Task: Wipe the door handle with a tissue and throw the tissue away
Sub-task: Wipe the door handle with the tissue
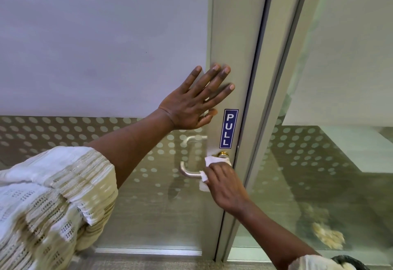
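A silver lever door handle sticks out from the metal frame of a frosted glass door. My right hand is closed around a white tissue and presses it on the handle near its brass-coloured base. The tissue wraps the handle's inner part and hides it. My left hand lies flat with fingers spread on the door, above the handle.
A blue PULL sticker is on the door frame just above the handle. To the right stands a fixed glass panel with a dotted band. A dark object shows at the bottom right edge.
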A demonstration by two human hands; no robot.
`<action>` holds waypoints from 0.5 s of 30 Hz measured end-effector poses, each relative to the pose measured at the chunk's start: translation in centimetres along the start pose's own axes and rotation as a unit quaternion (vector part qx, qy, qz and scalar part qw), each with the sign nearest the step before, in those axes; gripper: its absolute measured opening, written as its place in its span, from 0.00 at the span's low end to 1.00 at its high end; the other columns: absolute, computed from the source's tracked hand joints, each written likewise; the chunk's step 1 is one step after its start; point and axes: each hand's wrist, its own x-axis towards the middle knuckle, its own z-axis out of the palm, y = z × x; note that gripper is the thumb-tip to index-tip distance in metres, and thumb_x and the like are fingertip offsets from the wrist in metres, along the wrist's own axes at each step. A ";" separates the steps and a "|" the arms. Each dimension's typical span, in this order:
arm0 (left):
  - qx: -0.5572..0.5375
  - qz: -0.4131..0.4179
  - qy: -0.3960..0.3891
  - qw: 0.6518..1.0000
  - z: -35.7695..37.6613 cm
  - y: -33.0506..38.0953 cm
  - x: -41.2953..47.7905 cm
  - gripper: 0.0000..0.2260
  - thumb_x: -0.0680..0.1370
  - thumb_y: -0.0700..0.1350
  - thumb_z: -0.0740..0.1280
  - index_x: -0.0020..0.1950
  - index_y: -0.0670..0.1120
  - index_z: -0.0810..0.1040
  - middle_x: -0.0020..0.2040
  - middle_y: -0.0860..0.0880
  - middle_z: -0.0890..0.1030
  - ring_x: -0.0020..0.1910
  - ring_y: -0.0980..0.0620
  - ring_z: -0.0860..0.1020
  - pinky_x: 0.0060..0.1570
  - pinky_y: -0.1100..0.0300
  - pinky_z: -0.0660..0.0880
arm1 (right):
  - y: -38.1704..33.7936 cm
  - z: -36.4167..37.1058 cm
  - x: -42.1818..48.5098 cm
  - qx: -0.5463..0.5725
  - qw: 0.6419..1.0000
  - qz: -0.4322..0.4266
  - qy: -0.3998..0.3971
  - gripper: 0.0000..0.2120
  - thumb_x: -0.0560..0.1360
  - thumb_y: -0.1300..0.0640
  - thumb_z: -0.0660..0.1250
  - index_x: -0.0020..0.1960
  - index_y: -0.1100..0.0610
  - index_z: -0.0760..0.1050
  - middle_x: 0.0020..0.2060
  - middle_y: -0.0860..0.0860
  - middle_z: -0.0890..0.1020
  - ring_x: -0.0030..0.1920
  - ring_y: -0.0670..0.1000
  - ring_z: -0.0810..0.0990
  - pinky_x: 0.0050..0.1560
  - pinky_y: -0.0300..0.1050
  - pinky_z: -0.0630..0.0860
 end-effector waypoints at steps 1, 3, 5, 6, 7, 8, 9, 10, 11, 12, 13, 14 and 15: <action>-0.003 0.000 0.002 1.000 0.0 0.0 0.0 0.31 0.85 0.56 0.56 0.86 0.44 0.57 0.84 0.36 0.57 0.83 0.35 0.56 0.81 0.38 0.47 | -0.4 -0.1 -0.4 0.017 0.999 0.040 0.020 0.15 0.84 0.51 0.53 0.63 0.57 0.72 0.57 0.53 0.73 0.56 0.56 0.73 0.61 0.51 0.70; -0.015 0.004 0.003 1.000 0.0 0.0 0.0 0.31 0.86 0.56 0.55 0.86 0.44 0.56 0.84 0.36 0.57 0.83 0.35 0.56 0.81 0.38 0.47 | -2.3 -0.3 -0.9 0.069 0.983 0.159 0.067 0.17 0.84 0.52 0.53 0.65 0.59 0.74 0.64 0.53 0.72 0.65 0.54 0.71 0.70 0.42 0.64; -0.022 0.001 0.005 1.000 0.1 -0.2 0.0 0.31 0.86 0.55 0.55 0.86 0.44 0.56 0.84 0.36 0.57 0.83 0.35 0.56 0.82 0.38 0.47 | -5.0 -0.8 -0.4 0.172 0.924 0.317 0.126 0.17 0.84 0.51 0.54 0.68 0.55 0.73 0.68 0.46 0.70 0.68 0.44 0.68 0.69 0.29 0.59; -0.029 -0.001 0.007 1.000 0.1 -0.2 -0.1 0.30 0.86 0.55 0.55 0.86 0.44 0.56 0.84 0.36 0.58 0.83 0.35 0.56 0.82 0.38 0.47 | -6.4 -1.2 0.2 0.225 0.879 0.392 0.153 0.16 0.84 0.51 0.54 0.68 0.51 0.72 0.67 0.41 0.70 0.65 0.39 0.69 0.65 0.26 0.62; -0.036 0.000 0.009 0.999 0.1 -0.2 -0.1 0.30 0.86 0.55 0.55 0.86 0.44 0.56 0.84 0.36 0.58 0.83 0.35 0.56 0.82 0.38 0.46 | -7.5 -1.6 0.9 0.259 0.835 0.454 0.174 0.16 0.84 0.51 0.55 0.69 0.49 0.71 0.65 0.39 0.71 0.62 0.37 0.71 0.60 0.27 0.67; -0.040 0.001 0.011 0.999 0.1 -0.2 -0.2 0.30 0.86 0.55 0.55 0.86 0.44 0.56 0.84 0.36 0.58 0.83 0.35 0.55 0.82 0.38 0.46 | -8.3 -1.9 1.5 0.265 0.803 0.502 0.184 0.16 0.84 0.53 0.56 0.69 0.51 0.71 0.63 0.43 0.73 0.59 0.41 0.74 0.56 0.34 0.72; -0.042 0.002 0.014 0.999 0.1 -0.2 -0.2 0.30 0.86 0.55 0.55 0.86 0.44 0.56 0.84 0.36 0.57 0.83 0.35 0.55 0.82 0.39 0.45 | -8.7 -2.4 2.2 0.256 0.782 0.540 0.176 0.16 0.83 0.54 0.57 0.69 0.55 0.71 0.61 0.48 0.75 0.57 0.48 0.77 0.54 0.41 0.74; -0.046 0.002 0.019 0.999 0.1 -0.2 -0.1 0.30 0.86 0.54 0.55 0.86 0.44 0.56 0.84 0.36 0.58 0.83 0.35 0.55 0.82 0.39 0.45 | -9.1 -2.9 2.8 0.249 0.767 0.571 0.157 0.16 0.83 0.56 0.57 0.68 0.58 0.72 0.59 0.53 0.77 0.56 0.54 0.79 0.52 0.44 0.73; -0.052 0.000 0.024 0.998 0.1 -0.2 -0.1 0.30 0.86 0.54 0.55 0.86 0.43 0.57 0.84 0.36 0.58 0.83 0.35 0.55 0.82 0.39 0.45 | -9.0 -3.1 3.3 0.246 0.752 0.596 0.136 0.14 0.83 0.57 0.57 0.65 0.61 0.73 0.56 0.55 0.79 0.55 0.58 0.80 0.49 0.43 0.73; -0.057 -0.001 0.029 0.998 0.1 -0.2 -0.1 0.30 0.86 0.54 0.55 0.86 0.43 0.57 0.84 0.36 0.58 0.83 0.35 0.55 0.82 0.39 0.45 | -8.8 -3.5 4.0 0.257 0.731 0.619 0.127 0.11 0.83 0.58 0.58 0.60 0.62 0.74 0.51 0.56 0.80 0.53 0.60 0.81 0.45 0.40 0.73; -0.058 -0.001 0.034 0.998 0.1 -0.3 -0.1 0.30 0.86 0.54 0.56 0.86 0.43 0.57 0.84 0.36 0.58 0.83 0.35 0.56 0.82 0.39 0.45 | -8.4 -4.0 4.9 0.280 0.705 0.640 0.123 0.09 0.82 0.60 0.58 0.54 0.63 0.75 0.45 0.58 0.81 0.50 0.62 0.81 0.38 0.35 0.72; -0.057 0.000 0.035 0.998 0.2 -0.3 0.0 0.30 0.86 0.53 0.56 0.86 0.43 0.57 0.84 0.36 0.58 0.83 0.35 0.56 0.82 0.39 0.45 | -7.7 -4.7 5.6 0.299 0.684 0.657 0.108 0.09 0.82 0.62 0.58 0.50 0.63 0.75 0.40 0.58 0.80 0.48 0.63 0.82 0.31 0.28 0.69; -0.057 0.001 0.036 0.998 0.2 -0.3 0.0 0.30 0.86 0.53 0.56 0.86 0.42 0.57 0.84 0.36 0.58 0.83 0.35 0.56 0.82 0.39 0.45 | -7.0 -5.3 6.4 0.302 0.672 0.672 0.074 0.09 0.82 0.62 0.58 0.49 0.63 0.76 0.37 0.56 0.79 0.47 0.61 0.83 0.27 0.25 0.67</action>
